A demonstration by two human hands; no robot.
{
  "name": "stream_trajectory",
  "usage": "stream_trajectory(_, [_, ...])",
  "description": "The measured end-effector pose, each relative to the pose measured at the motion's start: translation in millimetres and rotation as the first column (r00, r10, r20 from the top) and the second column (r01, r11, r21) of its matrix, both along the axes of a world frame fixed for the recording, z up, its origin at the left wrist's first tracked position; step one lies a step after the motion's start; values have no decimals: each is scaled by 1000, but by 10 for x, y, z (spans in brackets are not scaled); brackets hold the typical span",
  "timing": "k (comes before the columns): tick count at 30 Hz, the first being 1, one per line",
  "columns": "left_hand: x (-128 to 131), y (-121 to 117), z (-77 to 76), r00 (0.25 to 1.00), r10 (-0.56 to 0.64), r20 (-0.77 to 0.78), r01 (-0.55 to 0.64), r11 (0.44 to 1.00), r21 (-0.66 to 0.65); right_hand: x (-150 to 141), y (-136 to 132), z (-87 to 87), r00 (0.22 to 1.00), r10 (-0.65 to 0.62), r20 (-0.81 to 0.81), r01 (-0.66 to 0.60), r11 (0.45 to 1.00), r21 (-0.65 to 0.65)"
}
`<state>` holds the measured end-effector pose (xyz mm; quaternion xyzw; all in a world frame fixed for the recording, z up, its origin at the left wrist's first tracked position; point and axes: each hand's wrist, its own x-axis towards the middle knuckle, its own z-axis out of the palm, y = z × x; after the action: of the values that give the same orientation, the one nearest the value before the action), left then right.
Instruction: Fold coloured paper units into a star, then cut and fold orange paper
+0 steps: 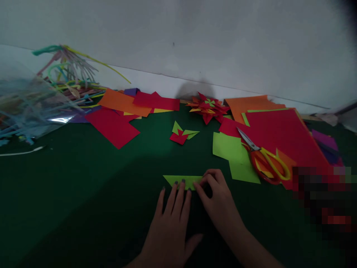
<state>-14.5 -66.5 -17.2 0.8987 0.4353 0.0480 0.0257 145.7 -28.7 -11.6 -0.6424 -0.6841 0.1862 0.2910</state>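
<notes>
A folded strip of light green paper (170,179) lies on the dark green table, its left end slanting to a point. My left hand (170,223) rests flat with fingers spread, several fingertips pressing the strip's lower edge. At the strip's right end, my right hand (219,193) pinches the paper between thumb and fingers, which hide that end. Just beyond is a small folded piece (179,137) with a red base and two green points. Behind it sits a layered paper flower (208,107) in red, orange and yellow with a green centre.
Scissors (267,165) with red and yellow handles lie at right on red paper sheets (279,130) and green sheets (237,156). Orange sheets (125,102) and a red square (113,126) lie left. Further left, a clear plastic bag (30,100) holds pipe cleaners. A wall rises behind.
</notes>
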Motion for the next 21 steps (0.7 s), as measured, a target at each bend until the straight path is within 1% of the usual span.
stream_trajectory(5, [-1,12,4,1000,-11,-4,12,1000,18,2,4,-7,1000,2,11,-2,1000,-3])
stream_trajectory(8, [5,9,27,1000,-4,-4,4,1000,18,1,-2,-5,999,23,43,-24,1000,13])
stream_trajectory(15, [23,66,48,999,21,26,-20,1000,-21,-35,-27,8,971,54,235,-72,995,67])
stream_trajectory(21, [75,126,93,999,46,-16,-47,997,-68,-67,-44,45,944,60,324,-92,992,87])
